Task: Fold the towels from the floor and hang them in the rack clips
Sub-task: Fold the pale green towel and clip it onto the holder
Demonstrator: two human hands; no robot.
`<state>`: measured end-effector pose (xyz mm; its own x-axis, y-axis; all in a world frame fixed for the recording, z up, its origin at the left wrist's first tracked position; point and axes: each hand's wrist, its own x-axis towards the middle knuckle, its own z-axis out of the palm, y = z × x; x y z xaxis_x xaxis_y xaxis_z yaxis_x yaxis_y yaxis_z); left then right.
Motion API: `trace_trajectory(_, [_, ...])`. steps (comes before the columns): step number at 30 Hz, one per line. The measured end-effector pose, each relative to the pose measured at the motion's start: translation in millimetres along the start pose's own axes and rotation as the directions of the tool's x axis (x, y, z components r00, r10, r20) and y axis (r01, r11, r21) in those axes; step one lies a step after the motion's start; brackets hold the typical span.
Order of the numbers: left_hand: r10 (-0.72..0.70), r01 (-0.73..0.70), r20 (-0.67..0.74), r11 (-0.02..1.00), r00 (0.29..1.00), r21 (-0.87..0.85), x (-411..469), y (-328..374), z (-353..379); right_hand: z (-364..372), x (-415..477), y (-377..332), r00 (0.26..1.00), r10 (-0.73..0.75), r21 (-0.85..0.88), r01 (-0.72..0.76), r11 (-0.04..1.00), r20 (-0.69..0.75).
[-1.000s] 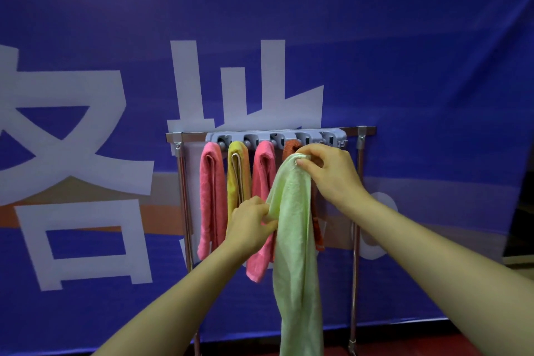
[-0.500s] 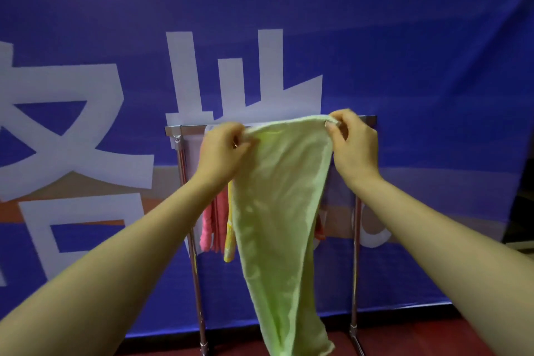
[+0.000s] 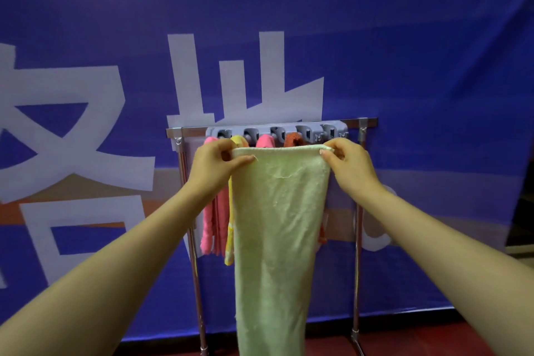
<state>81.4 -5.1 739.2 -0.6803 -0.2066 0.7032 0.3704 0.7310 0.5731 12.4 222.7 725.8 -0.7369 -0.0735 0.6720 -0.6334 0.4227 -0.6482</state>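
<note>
A light green towel (image 3: 277, 228) hangs stretched flat between my hands, in front of the rack. My left hand (image 3: 213, 165) pinches its top left corner and my right hand (image 3: 351, 166) pinches its top right corner. Behind it a grey clip bar (image 3: 277, 131) on the metal rack (image 3: 358, 211) holds a pink towel (image 3: 212, 222), a yellow towel (image 3: 231, 228), another pink towel (image 3: 265, 141) and an orange-red towel (image 3: 293, 140). The green towel hides most of the last two. The rightmost clip (image 3: 332, 131) holds nothing.
A blue banner (image 3: 404, 66) with large white characters stands right behind the rack. The rack's legs reach a red floor (image 3: 419, 338) at the bottom. A dark gap (image 3: 523, 211) shows at the right edge.
My left hand moved up from the towel's middle to its top corner. Both hands spread the towel from a bunched strip into a flat, taut sheet, then lowered it slightly below the clip bar.
</note>
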Motion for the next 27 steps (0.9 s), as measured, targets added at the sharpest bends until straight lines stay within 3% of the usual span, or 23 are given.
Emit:
trace_trajectory(4, [-0.089,0.087,-0.001,0.973,0.996,-0.214,-2,2,1,3,2,-1,1.0,0.014,0.13,-0.015,0.991,0.006])
trace_trajectory(6, [-0.105,0.106,0.015,0.968,0.994,-0.228,-4,6,0,4,2,-2,1.0,0.013,0.152,-0.016,0.988,0.019])
trace_trajectory(9, [-0.049,0.098,0.194,0.964,0.98,-0.248,-7,12,-5,3,3,-3,1.0,0.011,0.142,-0.012,0.99,0.011])
trace_trajectory(11, [-0.007,0.137,0.4,0.945,0.917,-0.298,-9,17,-12,2,3,-2,1.0,0.003,0.127,-0.005,0.992,0.017])
trace_trajectory(14, [0.042,0.137,0.66,0.966,0.75,-0.218,-11,29,-20,3,1,-2,0.999,-0.019,0.105,0.014,0.994,0.046])
trace_trajectory(17, [0.05,0.084,0.825,0.99,0.563,-0.118,-10,44,-21,7,-3,-4,0.996,-0.038,0.103,0.03,0.994,0.075])
trace_trajectory(19, [-0.001,0.098,0.876,0.994,0.482,-0.053,-10,47,-19,10,-5,-4,0.997,-0.032,0.117,0.023,0.993,0.077])
trace_trajectory(24, [-0.029,0.259,0.89,0.961,0.454,-0.101,-13,45,-13,8,-6,-5,0.995,-0.038,0.139,0.026,0.99,0.087])
trace_trajectory(25, [-0.014,0.246,0.899,0.964,0.438,-0.105,-13,45,-12,7,-6,-6,0.995,-0.045,0.141,0.032,0.989,0.093])
trace_trajectory(27, [0.037,0.073,0.901,0.994,0.432,-0.076,-15,47,-10,7,-7,-9,0.993,-0.058,0.143,0.043,0.989,0.101])
